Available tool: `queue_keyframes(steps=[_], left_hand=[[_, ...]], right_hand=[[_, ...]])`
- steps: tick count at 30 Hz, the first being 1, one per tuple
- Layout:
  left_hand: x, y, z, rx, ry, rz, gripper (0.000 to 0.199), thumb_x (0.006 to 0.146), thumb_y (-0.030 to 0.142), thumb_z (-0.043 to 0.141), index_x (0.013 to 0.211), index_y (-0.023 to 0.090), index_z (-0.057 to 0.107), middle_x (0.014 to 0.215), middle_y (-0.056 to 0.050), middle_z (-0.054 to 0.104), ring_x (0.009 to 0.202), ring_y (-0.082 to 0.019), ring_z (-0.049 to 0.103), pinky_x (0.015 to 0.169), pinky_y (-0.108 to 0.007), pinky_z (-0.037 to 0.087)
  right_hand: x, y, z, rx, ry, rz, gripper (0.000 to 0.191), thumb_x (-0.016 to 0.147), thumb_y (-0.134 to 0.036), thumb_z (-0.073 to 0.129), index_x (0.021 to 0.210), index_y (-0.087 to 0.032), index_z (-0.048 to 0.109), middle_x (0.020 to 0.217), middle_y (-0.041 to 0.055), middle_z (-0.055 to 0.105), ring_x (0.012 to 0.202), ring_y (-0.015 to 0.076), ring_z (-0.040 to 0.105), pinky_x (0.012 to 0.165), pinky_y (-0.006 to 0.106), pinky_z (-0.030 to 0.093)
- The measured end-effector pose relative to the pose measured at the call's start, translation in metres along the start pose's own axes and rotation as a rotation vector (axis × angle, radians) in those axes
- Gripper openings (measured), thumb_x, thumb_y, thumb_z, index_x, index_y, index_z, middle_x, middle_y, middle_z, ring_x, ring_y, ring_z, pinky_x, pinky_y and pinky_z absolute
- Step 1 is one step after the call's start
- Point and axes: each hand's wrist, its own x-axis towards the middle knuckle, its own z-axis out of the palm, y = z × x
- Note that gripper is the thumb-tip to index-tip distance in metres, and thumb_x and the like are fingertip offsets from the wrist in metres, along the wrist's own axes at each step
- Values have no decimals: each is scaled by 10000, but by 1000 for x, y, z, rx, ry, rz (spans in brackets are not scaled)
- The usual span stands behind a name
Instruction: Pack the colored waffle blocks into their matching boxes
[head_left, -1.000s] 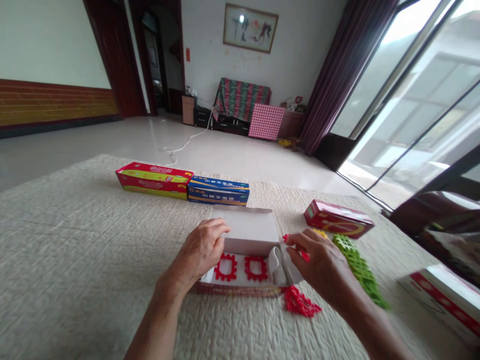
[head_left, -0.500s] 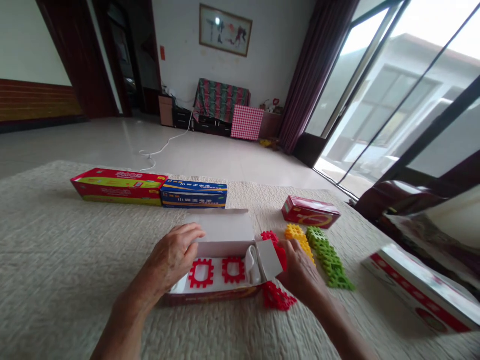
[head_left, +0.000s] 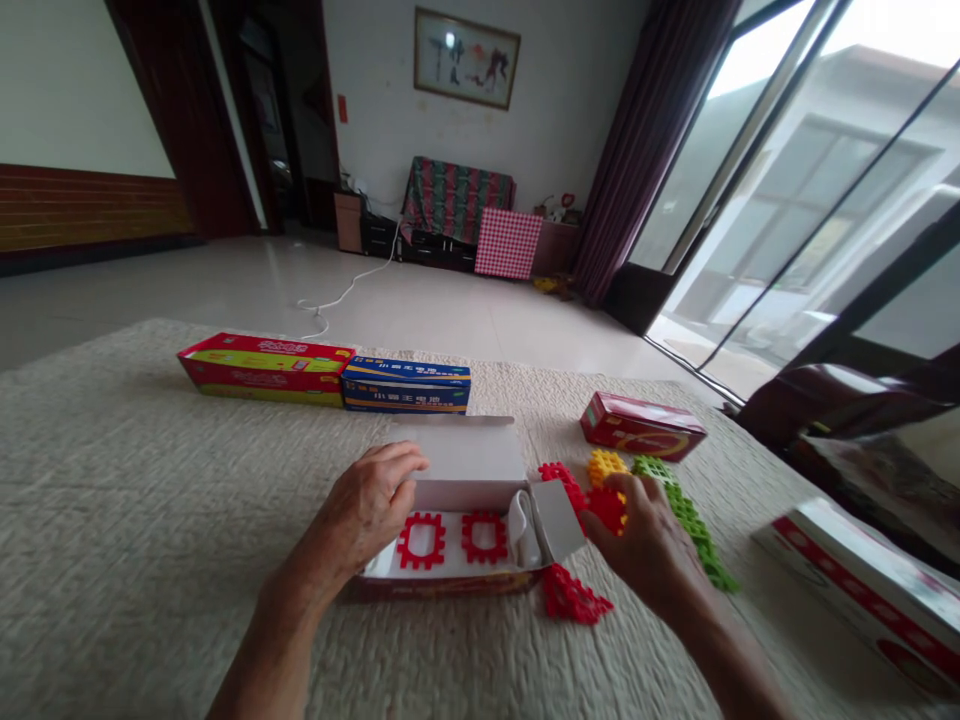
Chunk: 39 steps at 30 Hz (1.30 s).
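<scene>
An open cardboard box with a white inside lies before me, its lid folded back and a side flap out at the right. Inside are two red toothed square blocks, one at left and one at right, and a white thing. My left hand grips the box's left end, fingers curled by the lid. Just right of the flap, my right hand pinches a red toothed block. More red blocks lie beside the box.
Yellow blocks and a row of green blocks lie to the right. Behind stand a red-and-yellow box, a blue box and a dark red box. A white-and-red box lies far right on the quilted cover.
My right hand has moved right, away from the flap, with the red block in its fingers. The left hand stays at the box. The whole view has shifted slightly.
</scene>
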Motion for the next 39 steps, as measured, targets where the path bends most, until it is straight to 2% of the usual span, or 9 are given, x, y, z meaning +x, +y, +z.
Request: queue_keyframes(steps=[3,6,11,14,24,27,30,35,39], left_hand=[[1,1,-3,-56,12,0,339,784,55,431,945,156,712,1075,-102,712,1015,-211,665,932,-353,529],[0,0,-6,-110,20,-10,367,794,24,403,965,145,705,1083,-102,714,1018,-195,667,939,-336,525],[-1,2,-10,-168,9,-68,423,775,-12,386,1023,147,689,1117,-85,707,1063,-180,648,978,-325,499],[0,4,-12,-203,10,-82,423,769,-19,392,1021,137,694,1106,-90,709,1061,-188,648,984,-331,493],[0,3,-12,-250,47,-95,402,772,-10,409,998,151,700,1042,-78,718,1021,-191,656,970,-331,500],[0,3,-12,-255,56,-88,413,764,-12,409,995,165,701,1021,-65,722,1014,-185,658,971,-329,500],[0,2,-11,-249,65,-78,404,761,-8,413,990,157,702,1049,-76,721,1014,-188,661,957,-327,509],[0,0,-6,-209,70,-47,382,788,18,402,986,150,701,1071,-91,719,1023,-185,662,952,-328,514],[0,-4,-2,-139,49,-19,353,807,70,403,973,152,703,1064,-99,720,1013,-199,670,927,-351,533]], right_hand=[[14,-30,-27,130,31,-14,383,742,-461,620,1012,-194,574,1018,116,572,774,225,599,657,389,489],[21,-84,-38,268,-97,-91,398,730,-462,636,1009,-183,589,979,100,587,804,225,601,696,388,488],[8,-160,-15,287,-356,-174,274,710,-299,645,946,-171,592,946,80,585,759,207,597,677,356,456],[-4,-174,1,219,-393,-180,247,739,-284,612,953,-165,583,957,89,573,796,234,602,684,361,442],[-12,-189,20,93,-299,-96,216,776,-368,596,891,-188,563,930,79,564,751,229,613,616,322,416],[-11,-181,15,167,-235,-105,230,792,-398,580,886,-189,563,928,77,576,731,204,605,630,320,432],[-6,-155,-6,225,-86,-116,230,809,-428,546,851,-205,584,888,58,601,724,190,603,643,317,437],[6,-75,-36,182,118,-44,257,812,-469,519,783,-239,632,847,26,650,699,183,620,607,299,423],[10,-14,-15,202,183,49,260,829,-433,501,818,-219,648,871,46,659,723,183,629,664,310,455]])
